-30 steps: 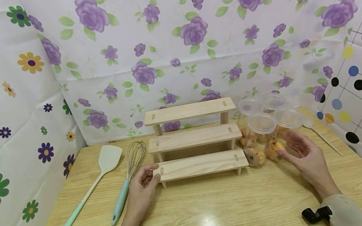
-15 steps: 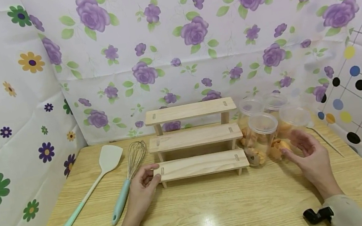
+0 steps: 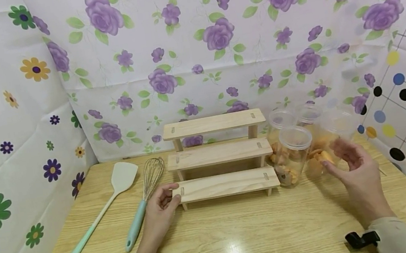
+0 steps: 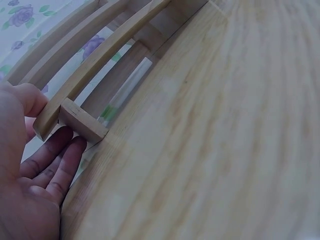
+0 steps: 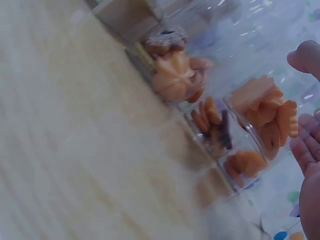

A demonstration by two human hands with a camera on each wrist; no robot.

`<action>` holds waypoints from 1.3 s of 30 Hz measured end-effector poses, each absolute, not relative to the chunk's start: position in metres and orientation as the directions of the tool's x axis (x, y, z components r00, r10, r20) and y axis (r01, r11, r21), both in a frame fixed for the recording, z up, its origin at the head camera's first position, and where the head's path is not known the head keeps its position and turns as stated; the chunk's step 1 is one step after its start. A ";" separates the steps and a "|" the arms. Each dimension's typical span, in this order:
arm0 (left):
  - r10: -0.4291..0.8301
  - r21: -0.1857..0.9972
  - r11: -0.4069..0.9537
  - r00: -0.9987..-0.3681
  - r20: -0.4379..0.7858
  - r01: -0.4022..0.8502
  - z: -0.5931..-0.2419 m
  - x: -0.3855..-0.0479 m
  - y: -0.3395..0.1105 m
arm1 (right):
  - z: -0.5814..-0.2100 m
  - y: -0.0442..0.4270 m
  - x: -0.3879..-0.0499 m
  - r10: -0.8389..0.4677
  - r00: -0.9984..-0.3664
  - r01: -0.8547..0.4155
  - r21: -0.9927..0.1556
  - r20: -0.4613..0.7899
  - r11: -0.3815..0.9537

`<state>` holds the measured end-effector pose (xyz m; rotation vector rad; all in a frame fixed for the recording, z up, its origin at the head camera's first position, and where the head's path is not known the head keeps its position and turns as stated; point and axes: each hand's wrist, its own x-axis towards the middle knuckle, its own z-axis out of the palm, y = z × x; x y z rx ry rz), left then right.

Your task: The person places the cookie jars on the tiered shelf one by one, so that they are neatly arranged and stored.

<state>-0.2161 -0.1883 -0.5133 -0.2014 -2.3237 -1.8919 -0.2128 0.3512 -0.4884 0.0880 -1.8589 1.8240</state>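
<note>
At the left end of the lowest board of the three-tier wooden shelf [image 3: 227, 185], my left hand [image 3: 161, 213] pinches the wood; the left wrist view shows fingers of this hand [image 4: 37, 190] under the board [image 4: 90, 67]. My right hand [image 3: 362, 177] grips a clear lidded jar [image 3: 338, 121] of orange snacks, blurred in the head view. In the right wrist view the held jar [image 5: 265, 112] appears raised off the table, fingers and thumb of the hand [image 5: 311, 195] around it. Beside it stands another jar [image 3: 295, 141], right of the shelf.
Two more lidded jars [image 3: 282, 120] [image 3: 308, 114] stand behind, close together. Left of the shelf lie a whisk [image 3: 144, 201] and a white spatula with a mint handle [image 3: 96, 219]. A thin utensil lies partly hidden at the right. Patterned cloth [image 3: 196, 57] hangs behind the table [image 3: 222, 228].
My right hand has moved to the right with the jar, away from the other jars, opening a gap beside the front one. The left hand and the shelf have stayed in place.
</note>
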 end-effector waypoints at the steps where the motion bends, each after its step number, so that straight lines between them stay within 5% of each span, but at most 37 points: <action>1: 0.017 0.961 0.201 -0.982 0.190 0.189 -0.513 -0.216 -0.188 | -0.485 0.352 -0.212 0.321 -0.852 -0.408 -0.909 0.413 0.088; 19: 0.031 0.962 0.193 -0.981 0.191 0.194 -0.514 -0.216 -0.189 | -0.415 0.353 -0.207 0.349 -0.745 -0.563 -0.816 0.569 0.130; 39: 0.029 0.964 0.197 -0.984 0.174 0.176 -0.513 -0.214 -0.189 | -0.348 0.324 -0.233 0.256 -0.726 -0.564 -0.766 0.638 0.310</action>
